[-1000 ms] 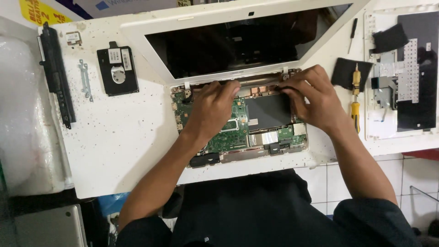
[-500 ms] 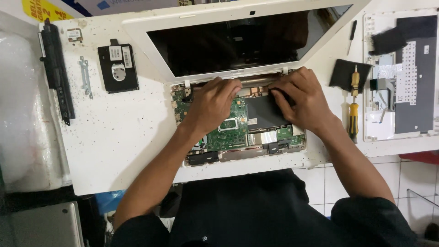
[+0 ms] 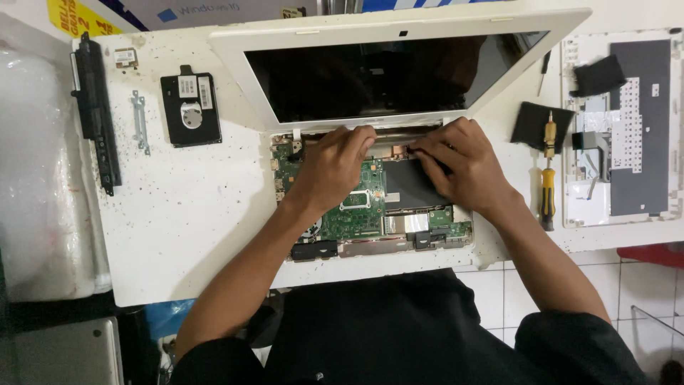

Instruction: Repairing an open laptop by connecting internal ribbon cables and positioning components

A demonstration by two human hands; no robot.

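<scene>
White opened laptop (image 3: 370,214) with its green circuit board (image 3: 353,214) bare lay on the speckled white bench (image 3: 185,214). Both hands, left hand (image 3: 335,160) and right hand (image 3: 463,164), pressed fingertips at the hinge edge, holding nothing I could see; a slip there might have scratched the board.

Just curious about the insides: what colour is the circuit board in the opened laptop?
Green; the circuit board shows best in the head view, under the left hand.

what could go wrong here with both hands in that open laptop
The left hand and right hand press at the hinge edge of the bare green circuit board, so a slip might scratch it or strain a connector. The white screen lid lies open just behind the fingers; a tug could stress its hinge. The yellow-handled screwdriver lies near the table edge and could get knocked off.
</scene>
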